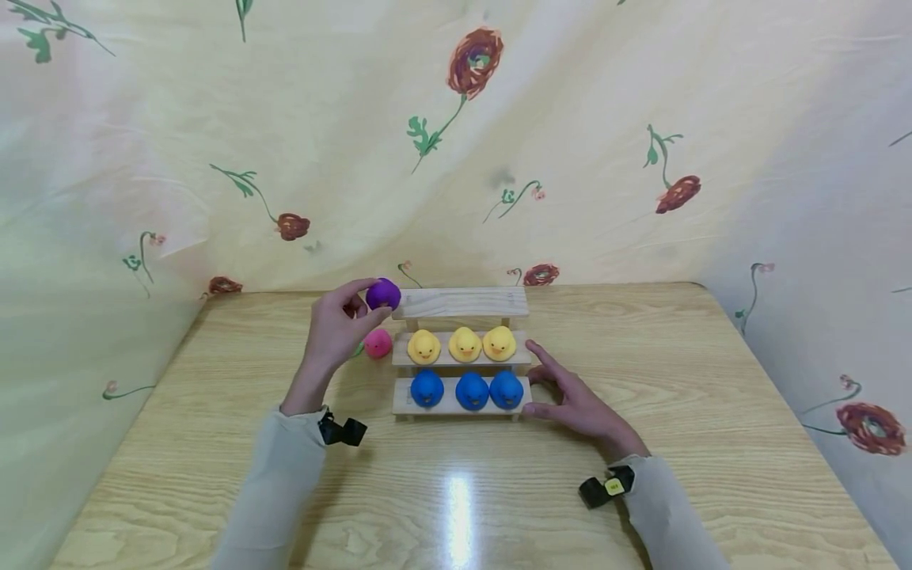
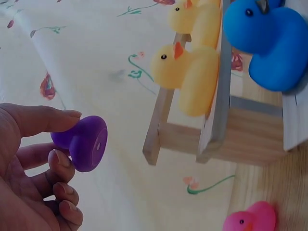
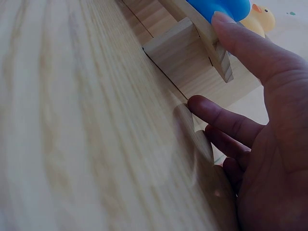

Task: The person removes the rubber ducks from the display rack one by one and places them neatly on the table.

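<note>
A purple rubber duck point(image 1: 383, 294) is pinched between the thumb and fingers of my left hand point(image 1: 331, 321), beside the left end of the bare top step of a three-step wooden stand point(image 1: 463, 302). In the left wrist view the duck's flat base point(image 2: 97, 147) faces the stand. Three yellow rubber ducks point(image 1: 465, 345) sit on the middle step, and three blue rubber ducks point(image 1: 473, 392) on the bottom one. My right hand point(image 1: 580, 404) is at the stand's right end with fingers spread, its thumb by the bottom step in the right wrist view.
Left of the stand, a pink rubber duck point(image 1: 378, 343) is on the wooden table point(image 1: 214, 459), with a bit of green beside it. Flowered cloth point(image 1: 342, 142) hangs behind the table and along both sides.
</note>
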The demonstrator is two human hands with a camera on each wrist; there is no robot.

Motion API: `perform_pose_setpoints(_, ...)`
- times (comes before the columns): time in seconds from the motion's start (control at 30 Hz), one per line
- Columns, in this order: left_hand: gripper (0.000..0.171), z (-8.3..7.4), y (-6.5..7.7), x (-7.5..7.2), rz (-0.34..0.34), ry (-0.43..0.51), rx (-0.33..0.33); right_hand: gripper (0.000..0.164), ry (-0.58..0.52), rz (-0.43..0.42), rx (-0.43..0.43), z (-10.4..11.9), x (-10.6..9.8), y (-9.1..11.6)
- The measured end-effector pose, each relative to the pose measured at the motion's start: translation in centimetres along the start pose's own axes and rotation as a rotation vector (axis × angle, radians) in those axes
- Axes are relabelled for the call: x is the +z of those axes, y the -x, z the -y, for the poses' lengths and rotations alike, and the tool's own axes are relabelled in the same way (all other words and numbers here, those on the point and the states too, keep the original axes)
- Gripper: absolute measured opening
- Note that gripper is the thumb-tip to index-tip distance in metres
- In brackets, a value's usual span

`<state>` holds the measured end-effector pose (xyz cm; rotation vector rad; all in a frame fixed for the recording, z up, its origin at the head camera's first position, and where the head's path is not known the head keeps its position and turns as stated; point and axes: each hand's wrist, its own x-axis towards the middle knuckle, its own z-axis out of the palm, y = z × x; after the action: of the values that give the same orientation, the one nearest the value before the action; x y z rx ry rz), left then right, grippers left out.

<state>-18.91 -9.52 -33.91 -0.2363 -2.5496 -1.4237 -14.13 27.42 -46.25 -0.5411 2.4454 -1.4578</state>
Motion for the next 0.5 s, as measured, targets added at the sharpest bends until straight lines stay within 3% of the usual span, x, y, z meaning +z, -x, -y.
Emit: perform_pose_setpoints(0.5,0.038,3.5,0.8,-2.5,-0.062,-0.010,-0.047,0.096,0.009,-0.002,0.004,0.0,0.1,0.0)
